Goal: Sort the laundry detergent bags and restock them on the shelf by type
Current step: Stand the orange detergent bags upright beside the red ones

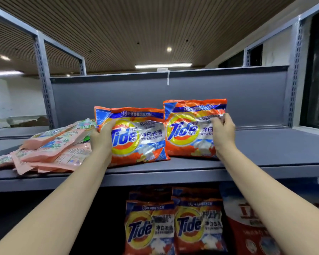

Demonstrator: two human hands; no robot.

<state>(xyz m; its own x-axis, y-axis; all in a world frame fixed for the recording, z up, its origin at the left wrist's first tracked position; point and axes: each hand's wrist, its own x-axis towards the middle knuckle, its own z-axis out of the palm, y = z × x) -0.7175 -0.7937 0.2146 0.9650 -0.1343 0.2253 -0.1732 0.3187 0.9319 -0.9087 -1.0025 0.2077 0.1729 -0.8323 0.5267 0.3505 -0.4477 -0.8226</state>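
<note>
Two orange, crinkled plastic Tide detergent bags, the left-hand bag [136,135] and the right-hand bag [190,129], are stood side by side, touching, near the front edge of the grey metal shelf [265,150]. The first is gripped by the left hand [101,137], the second pinched by the right hand [222,131]. A heap of pink pouches [50,150] at the left end appears unsorted, so the task is judged partly done.

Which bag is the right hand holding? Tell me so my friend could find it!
Look at the grey top shelf, where two orange Tide bags stand side by side in the middle. The right hand grips the right-hand Tide bag by its right edge. It stands next to the bare part of the shelf, while the left-hand Tide bag stands beside a heap of pink bags.
</note>
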